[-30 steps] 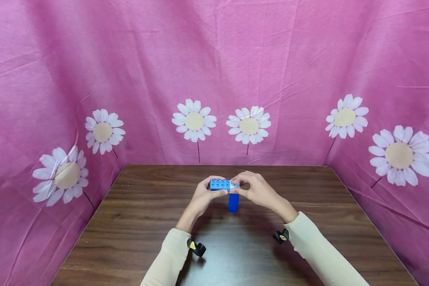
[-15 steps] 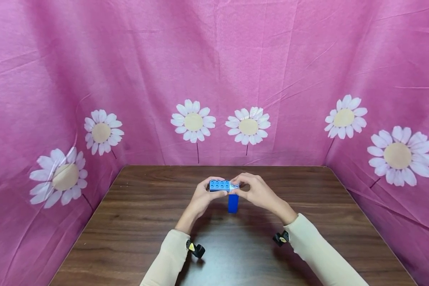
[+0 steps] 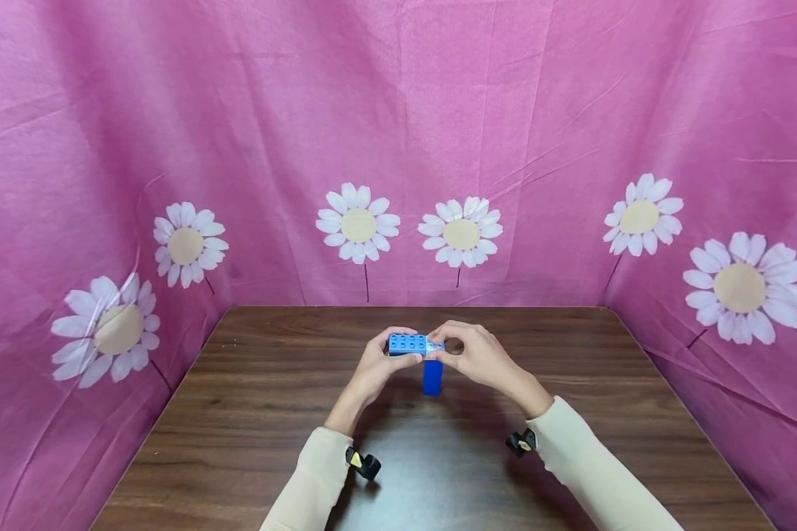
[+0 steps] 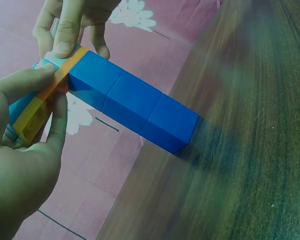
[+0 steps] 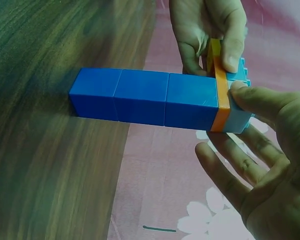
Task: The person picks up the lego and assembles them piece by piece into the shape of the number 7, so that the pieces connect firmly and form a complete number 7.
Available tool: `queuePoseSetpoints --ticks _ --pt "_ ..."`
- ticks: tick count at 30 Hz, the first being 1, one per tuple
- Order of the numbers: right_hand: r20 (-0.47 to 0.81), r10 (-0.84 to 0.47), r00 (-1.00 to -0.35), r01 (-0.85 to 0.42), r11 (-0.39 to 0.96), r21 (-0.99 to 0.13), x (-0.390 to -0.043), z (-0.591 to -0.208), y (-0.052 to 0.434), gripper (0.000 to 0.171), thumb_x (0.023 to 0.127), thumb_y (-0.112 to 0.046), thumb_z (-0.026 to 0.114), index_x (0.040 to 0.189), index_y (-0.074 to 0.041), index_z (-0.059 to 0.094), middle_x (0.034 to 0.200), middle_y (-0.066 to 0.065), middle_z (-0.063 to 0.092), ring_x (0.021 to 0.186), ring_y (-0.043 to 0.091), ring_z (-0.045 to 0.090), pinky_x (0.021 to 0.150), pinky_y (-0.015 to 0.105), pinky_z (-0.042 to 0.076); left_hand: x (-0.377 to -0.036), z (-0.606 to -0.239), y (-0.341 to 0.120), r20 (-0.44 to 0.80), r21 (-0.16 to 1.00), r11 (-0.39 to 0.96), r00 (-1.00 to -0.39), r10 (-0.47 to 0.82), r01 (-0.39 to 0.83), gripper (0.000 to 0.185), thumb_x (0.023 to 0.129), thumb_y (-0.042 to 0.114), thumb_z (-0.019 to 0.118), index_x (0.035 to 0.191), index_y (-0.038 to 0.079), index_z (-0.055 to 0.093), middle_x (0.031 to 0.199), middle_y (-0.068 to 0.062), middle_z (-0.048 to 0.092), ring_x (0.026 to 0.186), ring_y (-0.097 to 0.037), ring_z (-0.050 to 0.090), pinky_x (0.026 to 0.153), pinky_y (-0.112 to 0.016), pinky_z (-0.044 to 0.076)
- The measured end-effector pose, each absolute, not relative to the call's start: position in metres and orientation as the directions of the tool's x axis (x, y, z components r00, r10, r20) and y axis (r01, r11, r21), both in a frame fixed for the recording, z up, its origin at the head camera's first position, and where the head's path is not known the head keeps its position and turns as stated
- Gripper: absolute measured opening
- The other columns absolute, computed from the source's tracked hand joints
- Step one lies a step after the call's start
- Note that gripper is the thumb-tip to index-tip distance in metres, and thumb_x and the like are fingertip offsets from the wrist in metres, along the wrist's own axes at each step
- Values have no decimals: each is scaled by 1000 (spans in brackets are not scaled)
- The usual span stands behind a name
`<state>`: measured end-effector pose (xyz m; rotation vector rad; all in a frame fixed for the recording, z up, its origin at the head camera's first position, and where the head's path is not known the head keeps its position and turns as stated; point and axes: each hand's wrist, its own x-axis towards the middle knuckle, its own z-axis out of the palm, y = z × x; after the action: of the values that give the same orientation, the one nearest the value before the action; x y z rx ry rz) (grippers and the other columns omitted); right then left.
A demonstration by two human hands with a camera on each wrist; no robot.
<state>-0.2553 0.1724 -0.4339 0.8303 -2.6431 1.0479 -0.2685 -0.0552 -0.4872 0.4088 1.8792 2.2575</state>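
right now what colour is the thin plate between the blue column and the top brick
Orange: the thin plate sits under the light-blue top brick; clearest in the right wrist view.

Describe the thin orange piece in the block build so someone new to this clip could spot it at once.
On the brown wooden table, both hands hold up a block build whose stack of three dark blue blocks stands on the tabletop. The orange plate lies between that stack and the light blue studded brick, the only orange part and the thinnest.

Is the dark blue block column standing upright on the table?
Yes, upright: the column stands on the table, hands gripping its top.
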Motion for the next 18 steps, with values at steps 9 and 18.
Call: queuePoseSetpoints --ticks 9,18 --pt "359 -429 -829 -557 580 -595 -254 -434 173 17 92 -19 86 107 -19 80 114 -2 79 97 16 73 82 44 66 -267 -487 -53 93 985 -169 -952 293 45 49 88 -1 82 134 2 64 120 -3 71 103 -13 68 91 -29 57" --pt "348 -414 -841 -539 577 -614 -254 -438 172 15 92 -19 85 105 -19 78 117 -2 78 100 18 73 83 44 66 -266 -486 -54 100 989 -138 -950 294 61 52 90 1 82 137 -1 61 121 -4 72 104 -12 67 90 -28 57"
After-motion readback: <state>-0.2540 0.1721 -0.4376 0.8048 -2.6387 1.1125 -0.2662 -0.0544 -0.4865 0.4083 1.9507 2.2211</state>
